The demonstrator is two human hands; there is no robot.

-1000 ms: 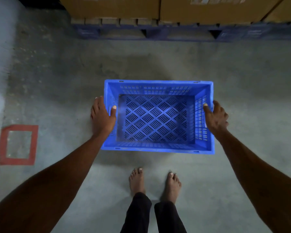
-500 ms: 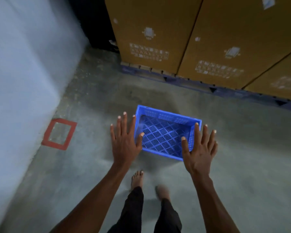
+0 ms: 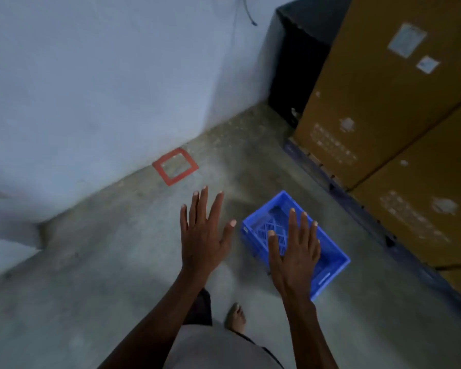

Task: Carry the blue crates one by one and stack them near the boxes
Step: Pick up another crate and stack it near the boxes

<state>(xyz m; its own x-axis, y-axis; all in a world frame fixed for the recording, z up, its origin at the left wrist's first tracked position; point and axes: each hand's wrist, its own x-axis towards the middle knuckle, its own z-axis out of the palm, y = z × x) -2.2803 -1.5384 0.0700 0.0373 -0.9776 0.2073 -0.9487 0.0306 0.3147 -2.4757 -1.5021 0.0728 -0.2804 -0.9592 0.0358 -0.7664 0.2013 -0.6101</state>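
Note:
A single blue plastic crate [image 3: 330, 258] with a lattice floor rests on the concrete floor, a short way in front of the stacked brown cardboard boxes [image 3: 378, 102] at the right. My left hand [image 3: 201, 235] is raised above the bare floor to the crate's left, fingers spread, holding nothing. My right hand [image 3: 294, 251] hovers between the camera and the crate, fingers spread and empty, hiding part of the crate's inside. Neither hand touches the crate.
A dark blue pallet [image 3: 357, 206] runs under the boxes. A pale wall [image 3: 91, 89] fills the left and back. A red square outline [image 3: 175, 166] is marked on the floor by the wall. A dark block [image 3: 296, 70] stands in the corner. My bare foot [image 3: 236, 316] shows below.
Both hands let go of the crate, which now sits on the floor. They lifted away with fingers spread, and my view swung left toward the wall.

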